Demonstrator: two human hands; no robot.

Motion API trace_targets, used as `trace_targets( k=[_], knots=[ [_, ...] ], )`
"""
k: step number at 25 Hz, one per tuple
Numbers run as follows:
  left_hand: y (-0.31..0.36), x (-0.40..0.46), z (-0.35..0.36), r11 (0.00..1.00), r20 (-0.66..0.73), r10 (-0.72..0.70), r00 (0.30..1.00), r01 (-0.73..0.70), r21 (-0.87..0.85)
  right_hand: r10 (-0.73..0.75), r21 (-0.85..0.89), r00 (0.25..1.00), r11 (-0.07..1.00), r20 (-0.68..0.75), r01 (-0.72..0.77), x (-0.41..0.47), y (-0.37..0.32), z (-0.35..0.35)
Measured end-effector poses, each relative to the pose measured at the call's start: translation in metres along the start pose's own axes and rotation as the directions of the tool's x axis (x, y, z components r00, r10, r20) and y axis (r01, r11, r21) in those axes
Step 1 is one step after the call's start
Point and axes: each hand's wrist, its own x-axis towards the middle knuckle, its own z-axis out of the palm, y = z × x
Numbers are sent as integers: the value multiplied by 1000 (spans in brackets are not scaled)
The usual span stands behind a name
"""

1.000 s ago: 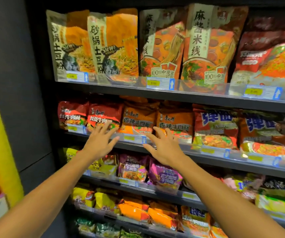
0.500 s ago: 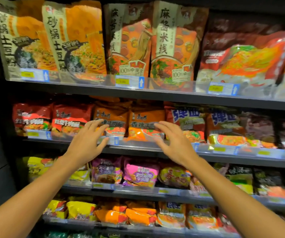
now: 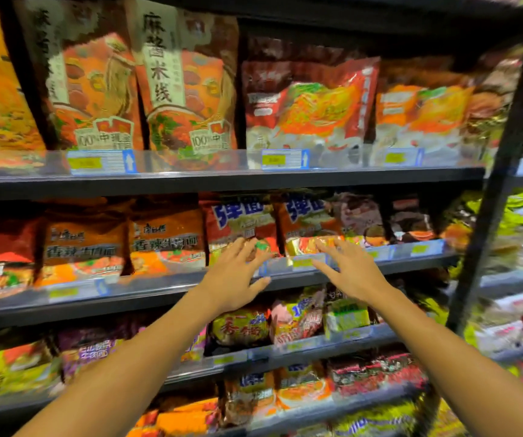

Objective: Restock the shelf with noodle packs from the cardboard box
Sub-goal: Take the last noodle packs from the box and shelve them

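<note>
Dark store shelf [image 3: 222, 181] unit, several tiers packed with noodle packs. Second tier from left: orange packs [image 3: 165, 238], then red-and-blue packs [image 3: 241, 222]. Left hand [image 3: 235, 275] reaches toward one such pack, fingers spread, holding nothing. Right hand [image 3: 348, 269] near neighbouring red-and-blue pack [image 3: 310, 222], fingers likewise spread, empty. Contact with packs: cannot tell. Cardboard box out of view.

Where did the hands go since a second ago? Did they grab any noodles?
Both hands slid right along the second shelf. The left hand went from the red packs to a red pack with blue writing; the right hand reaches the next one. Both stay open, holding nothing. The packs have not moved.
</note>
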Motion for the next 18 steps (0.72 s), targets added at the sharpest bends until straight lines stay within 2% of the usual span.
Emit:
trace_targets(
  k=[3, 9, 13, 15, 18],
  knots=[
    [1, 6, 5, 998, 39, -57, 998, 57, 1, -36, -46, 999, 998, 8, 37, 8, 6, 2],
    [9, 17, -14, 996, -18, -86, 996, 85, -34, -111, 59, 992, 992, -57, 114, 17, 25, 5],
    [14, 11, -7, 989, 25, -116, 993, 118, -94, -131, 116, 990, 984, -46, 135, 15, 27, 6],
    [15, 0, -3, 981, -19, -110, 994, 105, -163, -125, 148, 991, 980, -54, 131, 11, 27, 5],
    [16, -16, -4, 979, -158, -33, 987, 0, -204, -66, 191, 988, 977, -136, 92, -6, 25, 7]
  ],
)
